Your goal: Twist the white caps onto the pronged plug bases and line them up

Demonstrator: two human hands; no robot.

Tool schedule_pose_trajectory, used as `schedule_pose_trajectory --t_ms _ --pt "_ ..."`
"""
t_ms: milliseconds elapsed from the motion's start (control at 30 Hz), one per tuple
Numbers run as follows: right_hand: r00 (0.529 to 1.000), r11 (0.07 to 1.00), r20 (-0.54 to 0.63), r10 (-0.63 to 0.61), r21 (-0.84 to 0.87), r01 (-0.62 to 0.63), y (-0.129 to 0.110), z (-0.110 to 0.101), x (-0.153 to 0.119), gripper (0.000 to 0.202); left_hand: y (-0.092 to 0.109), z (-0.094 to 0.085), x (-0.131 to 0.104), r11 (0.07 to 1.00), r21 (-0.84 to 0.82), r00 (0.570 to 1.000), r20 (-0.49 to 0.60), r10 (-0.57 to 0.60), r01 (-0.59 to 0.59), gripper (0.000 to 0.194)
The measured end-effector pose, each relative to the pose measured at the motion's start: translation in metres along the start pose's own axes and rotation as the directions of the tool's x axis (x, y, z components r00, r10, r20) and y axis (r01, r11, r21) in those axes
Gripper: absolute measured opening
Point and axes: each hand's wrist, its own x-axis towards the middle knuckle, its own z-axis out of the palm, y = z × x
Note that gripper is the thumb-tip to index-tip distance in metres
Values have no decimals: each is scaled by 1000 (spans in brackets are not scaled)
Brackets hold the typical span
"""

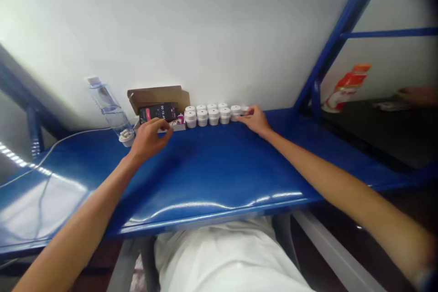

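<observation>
Blue tabletop, pale wall behind; white containers stand in rows at twelve o'clock; the right hand meets the end container towards one (gripped or merely touched, I cannot tell); light, level fingertip pressure should spare its neighbours; the left hand, at eleven, looks empty, loosely curled.
</observation>
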Motion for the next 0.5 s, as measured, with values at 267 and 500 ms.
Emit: schedule_pose_trajectory --t_ms 267,500 --pt "912 966 324 -250 27 255 6 19 -1 62 -38 -29 10 926 278 962 20 -273 257 27" --pt "942 911 237 -236 -283 299 11 7 5 67 -60 -59 9 740 482 846 -6 -533 469 45"
